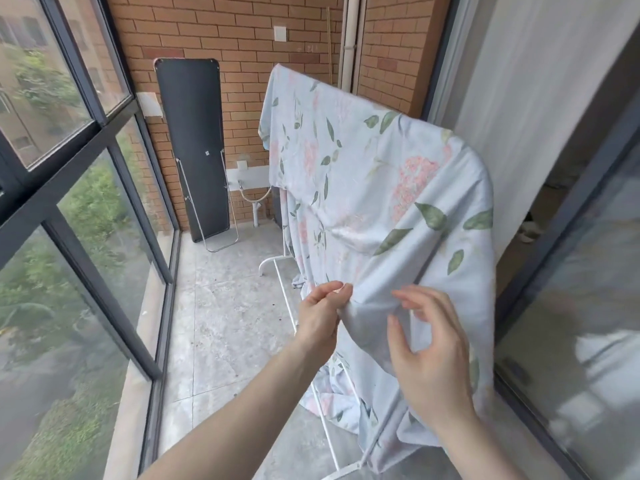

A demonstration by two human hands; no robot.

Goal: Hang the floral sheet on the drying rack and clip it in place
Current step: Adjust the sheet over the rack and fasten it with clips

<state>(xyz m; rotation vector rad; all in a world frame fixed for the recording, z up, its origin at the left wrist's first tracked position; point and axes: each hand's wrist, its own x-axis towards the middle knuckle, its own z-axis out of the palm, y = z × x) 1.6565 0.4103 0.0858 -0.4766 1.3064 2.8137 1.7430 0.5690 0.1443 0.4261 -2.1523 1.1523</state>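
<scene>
Floral sheet [374, 174], pale blue with pink blooms and green leaves, draped over the top rail of the white drying rack [277, 265], which stands on the tiled balcony floor [221, 306] toward its right-hand edge, beside the sliding door [568, 271]. The cloth hangs unevenly: its lower part bunches on the floor around the rack's base bar near the floor's near edge. Left hand [320, 315]: thumb and fingers pressed together, pinching a fold of the sheet's hanging edge. Right hand [429, 344]: fingers spread and curled, held just in front of the cloth; whether the fingertips touch it cannot be told. No clip is visible in either hand or on the rail, so clipping appears not yet done.

Step in hand, as judged: straightening and evening the drape before clipping. To do it well, keep the left pinch firm as an anchor while the right hand takes the edge a little farther along, then draw the two apart so the fold flattens. Lift the trailing cloth clear of the floor by feeding more of it over the rail, pulling gently so that the light rack does not tip or slide. Clip only once both sides hang level.
</scene>
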